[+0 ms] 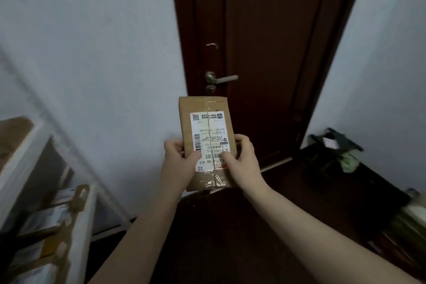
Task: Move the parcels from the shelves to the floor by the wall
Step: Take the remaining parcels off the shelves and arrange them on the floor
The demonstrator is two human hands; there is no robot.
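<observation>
A flat brown cardboard parcel (206,122) with a white shipping label and clear tape is held up in front of me, above the dark floor and before a dark wooden door. My left hand (178,161) grips its lower left edge, thumb on the label. My right hand (242,159) grips the lower right edge, fingers curled round the side and thumb on the label. Several more parcels (43,221) lie on the white shelves (23,157) at the lower left.
The dark brown door (265,41) with a metal lever handle (222,79) stands straight ahead between pale walls (103,53). A black folded cart or rack (334,145) with a greenish item sits on the dark floor (219,226) at the right. Blurred objects lie at the right edge.
</observation>
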